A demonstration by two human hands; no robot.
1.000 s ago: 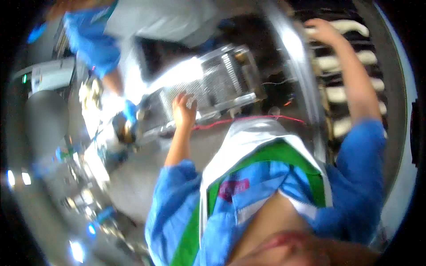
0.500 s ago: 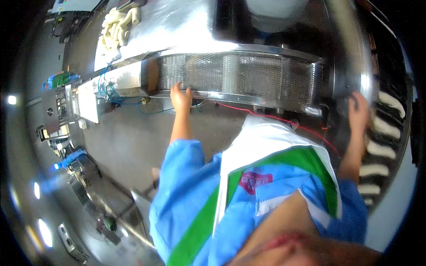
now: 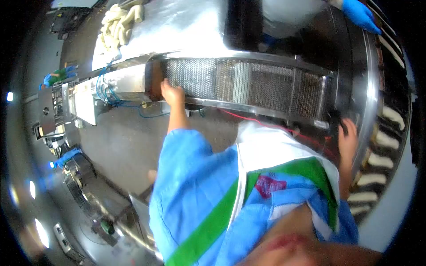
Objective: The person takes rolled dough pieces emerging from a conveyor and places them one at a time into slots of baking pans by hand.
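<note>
My left hand [image 3: 173, 95] is at the near edge of a metal mesh conveyor [image 3: 191, 80], close to its left end; its fingers are apart and hold nothing. Off the conveyor's right end, beside the metal rail [image 3: 371, 88], is my right hand [image 3: 348, 138]. Its fingers are spread, with a dark gap between them and no object visible. Long pale dough pieces [image 3: 380, 160] lie in dark grooves to the right of that rail.
A co-worker's blue-gloved hand [image 3: 360, 16] is at the top right. Pale dough strips [image 3: 119, 25] are heaped on the shiny table [image 3: 177, 26]. A red cord [image 3: 248, 119] runs below the conveyor; blue hoses [image 3: 106, 95] hang at left. Another person [image 3: 57, 76] stands far left.
My right hand has come down from the dough pieces to the near side of the rail. My left hand has shifted left along the conveyor. A blue-gloved hand has appeared at top right.
</note>
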